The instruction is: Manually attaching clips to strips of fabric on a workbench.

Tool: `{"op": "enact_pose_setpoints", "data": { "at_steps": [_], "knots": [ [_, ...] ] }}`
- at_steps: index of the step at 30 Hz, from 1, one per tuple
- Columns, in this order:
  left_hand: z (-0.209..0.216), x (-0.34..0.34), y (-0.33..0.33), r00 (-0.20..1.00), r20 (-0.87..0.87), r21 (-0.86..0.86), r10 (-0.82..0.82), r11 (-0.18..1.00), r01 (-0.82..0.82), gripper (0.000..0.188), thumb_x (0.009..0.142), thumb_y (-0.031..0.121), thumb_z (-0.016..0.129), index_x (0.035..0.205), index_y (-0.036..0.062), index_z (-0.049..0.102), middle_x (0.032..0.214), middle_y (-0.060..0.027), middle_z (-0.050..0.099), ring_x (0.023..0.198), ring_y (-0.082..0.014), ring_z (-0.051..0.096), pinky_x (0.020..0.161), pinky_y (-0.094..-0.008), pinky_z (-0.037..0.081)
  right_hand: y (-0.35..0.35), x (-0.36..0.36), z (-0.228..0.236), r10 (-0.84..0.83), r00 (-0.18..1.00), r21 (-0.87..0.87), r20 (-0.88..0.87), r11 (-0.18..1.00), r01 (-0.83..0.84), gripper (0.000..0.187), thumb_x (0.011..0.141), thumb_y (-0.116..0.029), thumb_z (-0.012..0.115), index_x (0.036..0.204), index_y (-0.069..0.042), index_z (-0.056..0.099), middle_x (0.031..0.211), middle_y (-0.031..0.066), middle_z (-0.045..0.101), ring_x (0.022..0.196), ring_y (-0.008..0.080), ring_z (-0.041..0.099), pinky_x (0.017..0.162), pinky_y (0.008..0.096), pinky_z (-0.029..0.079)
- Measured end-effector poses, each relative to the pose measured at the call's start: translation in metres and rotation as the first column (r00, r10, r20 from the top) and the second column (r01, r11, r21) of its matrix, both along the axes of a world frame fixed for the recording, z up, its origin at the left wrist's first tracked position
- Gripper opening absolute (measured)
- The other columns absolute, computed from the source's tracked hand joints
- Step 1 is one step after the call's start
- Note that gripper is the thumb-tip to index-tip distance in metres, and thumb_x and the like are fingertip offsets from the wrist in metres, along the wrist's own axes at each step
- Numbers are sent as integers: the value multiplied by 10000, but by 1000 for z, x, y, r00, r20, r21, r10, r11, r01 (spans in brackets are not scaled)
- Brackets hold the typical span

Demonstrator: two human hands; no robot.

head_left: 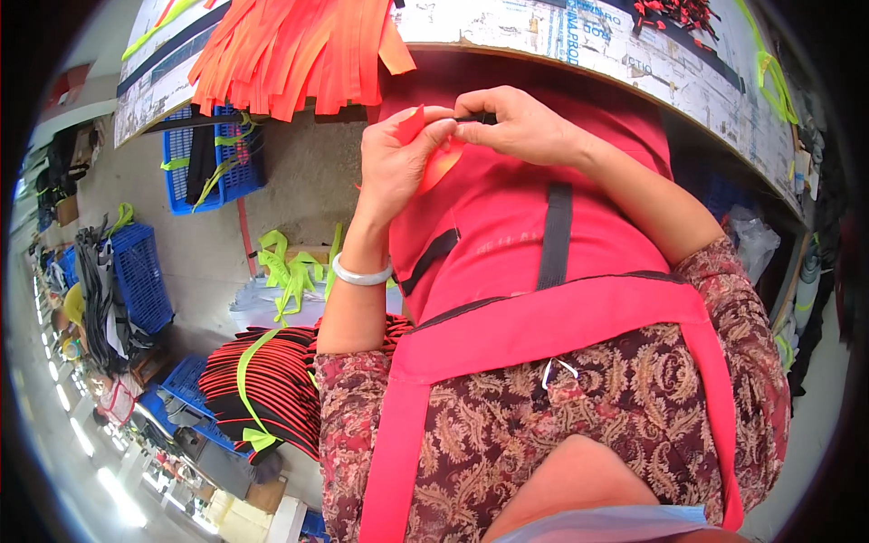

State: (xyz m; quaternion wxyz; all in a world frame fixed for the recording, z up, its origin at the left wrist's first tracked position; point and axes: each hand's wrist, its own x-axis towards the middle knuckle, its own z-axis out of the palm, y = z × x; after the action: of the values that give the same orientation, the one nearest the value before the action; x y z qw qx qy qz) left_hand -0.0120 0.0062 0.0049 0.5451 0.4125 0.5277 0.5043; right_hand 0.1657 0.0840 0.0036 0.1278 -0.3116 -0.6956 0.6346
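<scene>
Both hands are raised close together in front of my red apron, just below the table's edge. My left hand pinches an orange-red fabric strip, and its loose end hangs below the fingers. Facing it, my right hand has its thumb and fingers closed on a small black piece. That piece reaches across to the left fingertips; its exact kind is too small to make out. Over the table edge hangs a thick bunch of orange strips, near the left hand.
The worktable spans the top, with a pile of small black-and-red pieces at its right. Below left are a blue crate, yellow-green ties and a tied stack of black-and-red pieces. Another blue crate stands farther left.
</scene>
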Motion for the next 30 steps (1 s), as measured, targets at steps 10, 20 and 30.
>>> {"op": "enact_pose_setpoints", "data": {
  "at_steps": [10, 20, 30],
  "knots": [
    [1, 5, -6, 996, -16, 17, 85, 996, -85, 107, 879, 48, 644, 951, -22, 681, 752, 11, 629, 651, -40, 540, 590, -184, 436, 5, 13, 12, -337, 937, -544, -94, 805, 235, 266, 900, -255, 646, 1043, -31, 640, 845, 29, 652, 503, 5, 383, 415, 167, 256],
    [-8, 8, -8, 991, 124, -85, -55, 994, 66, 171, 891, 51, 628, 1044, -15, 666, 815, 24, 619, 721, -35, 535, 655, -185, 450, 9, 15, -4, -388, 888, -619, -245, 768, 165, 406, 966, -340, 521, 1217, -23, 560, 987, 64, 636, 485, 15, 367, 390, 152, 272],
    [14, 10, -4, 974, 227, -172, 4, 984, 36, 202, 895, 57, 620, 1080, -18, 654, 834, -24, 646, 717, -67, 579, 655, -197, 482, 1, 14, 34, -275, 958, -508, -77, 838, 200, 294, 919, -287, 612, 1043, -20, 616, 864, 48, 661, 475, 26, 475, 384, 164, 269]
  ]
}}
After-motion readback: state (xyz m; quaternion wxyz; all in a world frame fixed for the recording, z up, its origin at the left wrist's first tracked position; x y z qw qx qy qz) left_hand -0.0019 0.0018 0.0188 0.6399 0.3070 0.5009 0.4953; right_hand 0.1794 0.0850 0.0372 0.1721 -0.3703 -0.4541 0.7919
